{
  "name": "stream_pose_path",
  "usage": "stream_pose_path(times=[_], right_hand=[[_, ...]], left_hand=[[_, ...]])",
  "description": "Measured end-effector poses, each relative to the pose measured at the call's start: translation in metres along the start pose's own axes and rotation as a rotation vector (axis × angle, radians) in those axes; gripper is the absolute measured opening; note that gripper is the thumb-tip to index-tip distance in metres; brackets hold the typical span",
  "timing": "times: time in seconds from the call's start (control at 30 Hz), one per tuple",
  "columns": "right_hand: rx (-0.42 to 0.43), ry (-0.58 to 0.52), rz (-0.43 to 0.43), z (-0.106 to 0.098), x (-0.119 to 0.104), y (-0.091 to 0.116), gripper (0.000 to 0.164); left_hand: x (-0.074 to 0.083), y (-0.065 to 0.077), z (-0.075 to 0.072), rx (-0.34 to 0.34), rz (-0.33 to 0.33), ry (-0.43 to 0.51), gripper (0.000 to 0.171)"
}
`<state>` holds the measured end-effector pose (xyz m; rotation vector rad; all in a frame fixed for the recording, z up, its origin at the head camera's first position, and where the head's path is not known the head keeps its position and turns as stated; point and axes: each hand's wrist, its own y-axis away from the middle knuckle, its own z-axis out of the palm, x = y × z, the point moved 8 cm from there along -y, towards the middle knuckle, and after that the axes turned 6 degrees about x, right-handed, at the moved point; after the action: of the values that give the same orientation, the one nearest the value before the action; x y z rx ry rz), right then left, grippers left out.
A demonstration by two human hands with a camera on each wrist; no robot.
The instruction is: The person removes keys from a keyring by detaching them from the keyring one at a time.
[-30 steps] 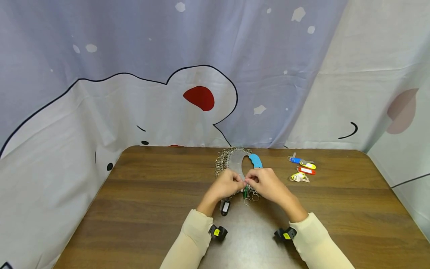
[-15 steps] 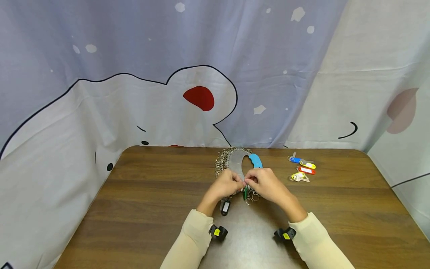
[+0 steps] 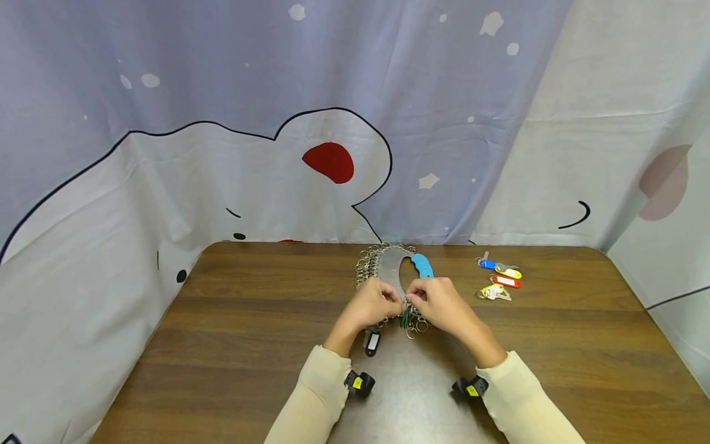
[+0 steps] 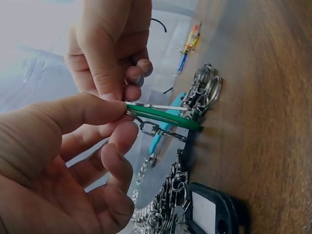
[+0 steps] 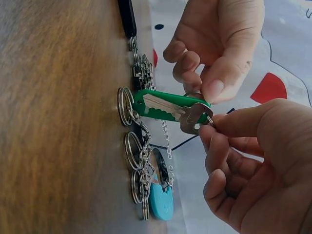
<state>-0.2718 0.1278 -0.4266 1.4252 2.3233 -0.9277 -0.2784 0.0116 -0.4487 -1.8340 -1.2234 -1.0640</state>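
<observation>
In the head view my left hand [image 3: 377, 301] and right hand [image 3: 438, 299] meet at the near end of a grey crescent-shaped metal key holder [image 3: 390, 266] with a blue handle [image 3: 423, 265]. My left thumb and forefinger pinch one end of a green key tag [image 4: 168, 117]. Beside that end, my right thumb and forefinger pinch a small split ring [image 5: 210, 120], mostly covered by the fingertips. A silver key [image 5: 195, 117] lies along the tag. A swivel clasp [image 4: 155, 129] hangs close under the tag; whether it joins the ring is unclear.
Several metal clasps and rings [image 3: 363, 269] fringe the holder's outer edge. A black key tag [image 3: 372, 343] lies at its near side. On the right of the wooden table [image 3: 233, 345] lie blue [image 3: 487, 264], red [image 3: 506, 282] and yellow [image 3: 513, 273] key tags with keys.
My fingertips have parted slightly, and the green tag has shifted a little to the left between them. The holder and the tags on the right have stayed put.
</observation>
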Motion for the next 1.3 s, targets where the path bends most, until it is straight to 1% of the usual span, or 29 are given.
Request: stream_pose_path(times=[0.17, 0.3, 0.4, 0.5, 0.57, 0.63, 0.73, 0.87, 0.97, 1.13, 1.2, 1.3], right_hand=[[0.003, 0.013, 0.04, -0.001, 0.002, 0.001, 0.008], [0.001, 0.012, 0.043, -0.001, 0.002, 0.001, 0.009], [-0.001, 0.005, 0.032, -0.001, 0.0, 0.001, 0.008], [-0.004, -0.01, 0.021, -0.001, -0.001, 0.001, 0.008], [-0.01, -0.022, 0.014, -0.001, -0.003, 0.001, 0.009], [-0.017, -0.031, 0.008, -0.001, -0.004, 0.001, 0.009], [-0.018, -0.032, 0.007, -0.002, -0.004, 0.001, 0.009], [0.008, 0.006, 0.023, -0.004, -0.002, 0.0, 0.008], [0.025, 0.025, 0.036, -0.008, 0.0, 0.0, 0.008], [0.053, -0.009, 0.039, -0.021, 0.0, -0.001, 0.008], [0.072, -0.018, 0.033, -0.028, 0.0, -0.002, 0.007], [0.102, -0.009, 0.006, -0.039, -0.003, -0.002, 0.006]], left_hand=[[0.002, 0.0, 0.0, 0.017, 0.027, -0.06, 0.008], [0.002, 0.001, 0.001, 0.015, 0.024, -0.069, 0.008], [-0.001, 0.001, 0.003, -0.009, -0.011, -0.035, 0.008], [-0.007, 0.001, 0.007, -0.031, -0.081, 0.018, 0.011], [-0.013, 0.001, 0.009, -0.034, -0.134, 0.062, 0.013], [-0.016, 0.001, 0.01, -0.029, -0.169, 0.095, 0.015], [-0.017, 0.0, 0.01, -0.027, -0.177, 0.13, 0.016], [-0.013, 0.0, 0.009, -0.029, -0.131, 0.126, 0.013], [-0.008, 0.001, 0.007, -0.024, -0.102, 0.072, 0.009], [0.0, 0.003, 0.006, -0.042, -0.053, -0.11, 0.01], [0.006, 0.004, 0.006, -0.056, -0.011, -0.19, 0.011], [0.013, 0.005, 0.009, -0.086, 0.073, -0.295, 0.011]])
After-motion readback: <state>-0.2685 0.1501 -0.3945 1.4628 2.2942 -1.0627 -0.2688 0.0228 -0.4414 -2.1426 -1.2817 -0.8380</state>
